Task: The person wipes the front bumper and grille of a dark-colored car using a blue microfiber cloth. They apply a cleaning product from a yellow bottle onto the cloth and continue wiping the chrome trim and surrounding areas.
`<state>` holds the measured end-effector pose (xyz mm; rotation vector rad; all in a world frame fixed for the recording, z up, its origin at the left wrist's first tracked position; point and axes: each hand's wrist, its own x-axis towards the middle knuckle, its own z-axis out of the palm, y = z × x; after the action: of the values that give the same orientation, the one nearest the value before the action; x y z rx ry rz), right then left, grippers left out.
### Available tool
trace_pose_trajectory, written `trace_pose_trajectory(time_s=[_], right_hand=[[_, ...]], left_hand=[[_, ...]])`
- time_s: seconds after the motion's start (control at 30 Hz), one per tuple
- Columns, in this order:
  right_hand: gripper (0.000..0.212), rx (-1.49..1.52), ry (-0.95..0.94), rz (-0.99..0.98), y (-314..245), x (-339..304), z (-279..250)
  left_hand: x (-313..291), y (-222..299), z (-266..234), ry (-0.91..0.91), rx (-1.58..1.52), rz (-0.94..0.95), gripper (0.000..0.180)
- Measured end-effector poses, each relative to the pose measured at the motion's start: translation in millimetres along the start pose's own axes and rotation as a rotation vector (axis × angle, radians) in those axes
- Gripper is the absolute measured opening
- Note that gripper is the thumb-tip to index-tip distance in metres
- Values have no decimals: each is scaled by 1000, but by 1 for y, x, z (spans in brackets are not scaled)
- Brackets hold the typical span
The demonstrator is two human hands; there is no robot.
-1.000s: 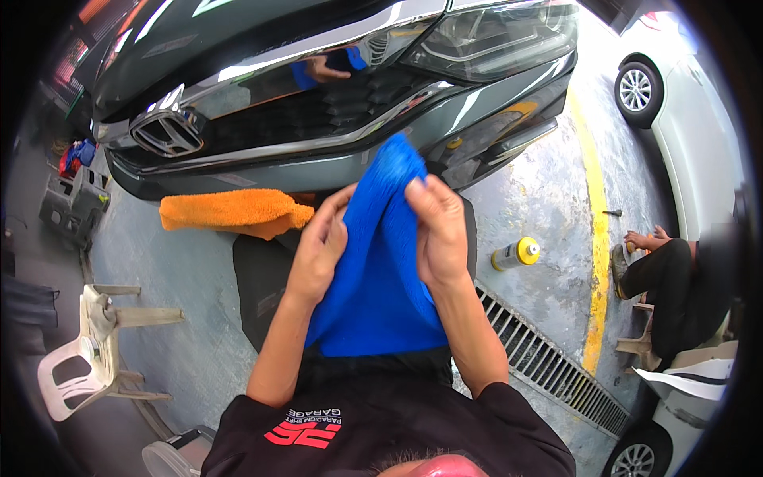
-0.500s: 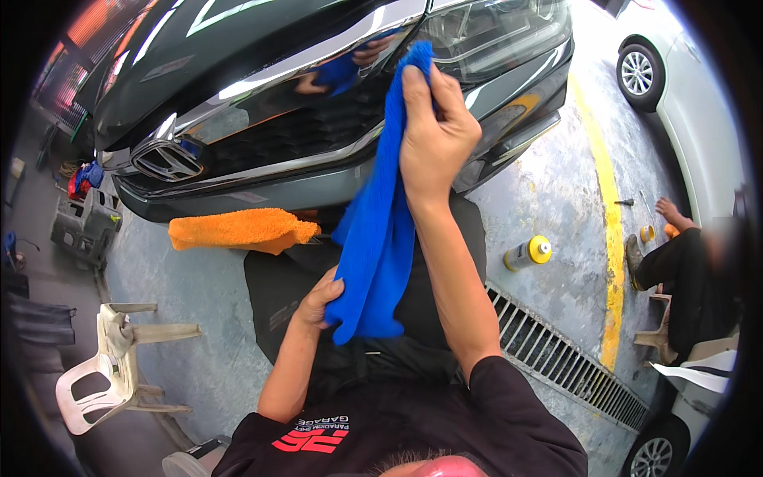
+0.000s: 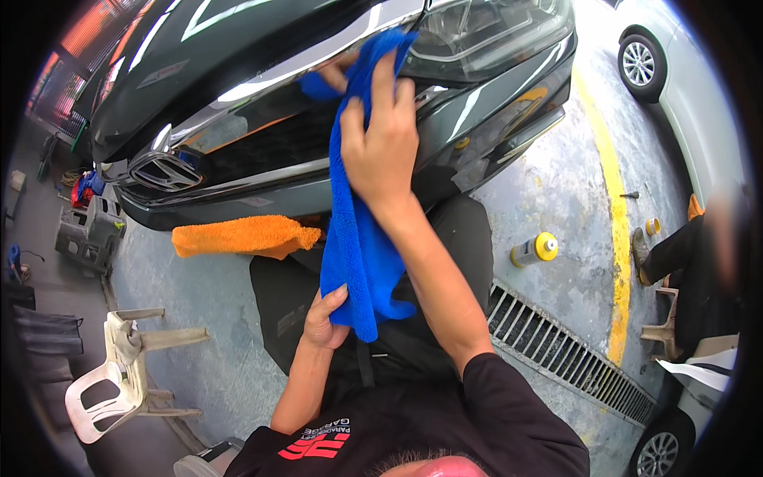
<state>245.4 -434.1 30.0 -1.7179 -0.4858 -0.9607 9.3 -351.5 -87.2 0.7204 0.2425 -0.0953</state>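
A long blue microfiber towel (image 3: 350, 238) stretches from the dark car's front down toward my lap. My left hand (image 3: 324, 318) grips its lower end, thumb on top. At the upper end, my right hand (image 3: 383, 143) has its fingers over the towel, holding it against the glossy trim beside the headlight (image 3: 493, 36); the fingertips are partly blurred. The towel and fingers are mirrored in the trim. The dark car's grille (image 3: 262, 151) and badge (image 3: 165, 169) lie left of my right hand. An orange towel (image 3: 242, 237) rests by the bumper, left of the blue one.
A yellow-capped bottle (image 3: 536, 250) stands on the floor to my right, near a drain grate (image 3: 564, 354). Plastic chair (image 3: 119, 381) and grey step stool (image 3: 91, 230) are at left. Another person (image 3: 699, 262) sits at right by a light-coloured car (image 3: 699, 103).
My right hand has moved left and its raised pinch has become fingers laid over the towel at the trim. The blue towel shifted left with it; my left hand keeps its grip.
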Motion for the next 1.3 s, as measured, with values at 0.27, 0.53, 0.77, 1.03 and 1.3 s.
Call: trace_pose_trajectory(time_s=[0.27,0.53,0.77,1.03,1.3], right_hand=[[72,86,-128,174,-13,15,-21],[73,108,-156,172,-8,23,-25],[75,31,-176,179,-8,9,-25],[73,214,-111,196,-11,15,-25],[78,329,-102,182,-7,21,-24]], left_hand=[[1,-4,12,-6,52,-10,66],[4,-5,23,7,96,-11,65],[5,-4,34,36,96,-20,67],[1,3,35,9,104,-35,69],[6,2,47,-29,107,-8,68]])
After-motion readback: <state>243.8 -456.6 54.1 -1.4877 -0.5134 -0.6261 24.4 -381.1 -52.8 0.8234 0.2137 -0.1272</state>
